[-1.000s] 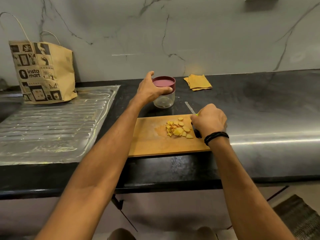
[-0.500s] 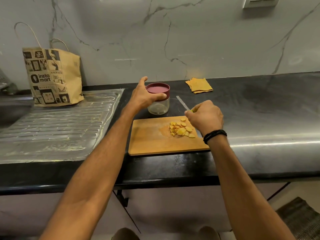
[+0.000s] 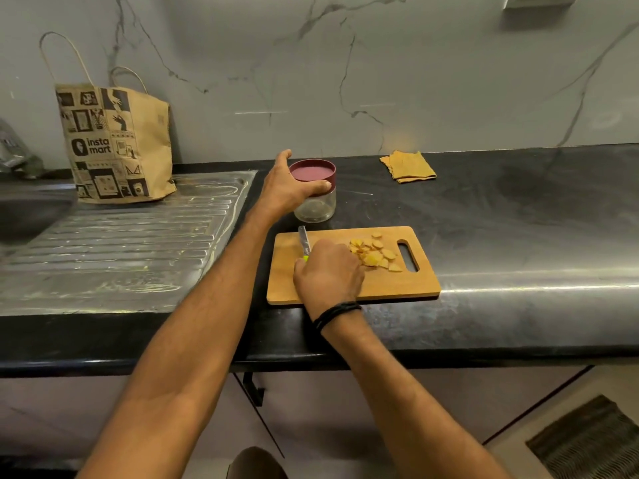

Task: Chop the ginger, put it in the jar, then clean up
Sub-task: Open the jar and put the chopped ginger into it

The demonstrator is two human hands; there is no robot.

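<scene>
On the cutting board [image 3: 397, 288], right hand [image 3: 328, 274] grips knife [image 3: 304, 240] beside chopped ginger [image 3: 375, 256]; left hand [image 3: 288, 190] clasps jar lid [image 3: 313, 172]. Chopping looks done; unlidding comes next.

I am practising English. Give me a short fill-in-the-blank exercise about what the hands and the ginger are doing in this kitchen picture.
1. The left hand grips the ____ of the jar.
2. The right hand holds a ____ by its handle.
3. The chopped ginger lies on the wooden ____.
Missing words: lid; knife; cutting board.
</scene>
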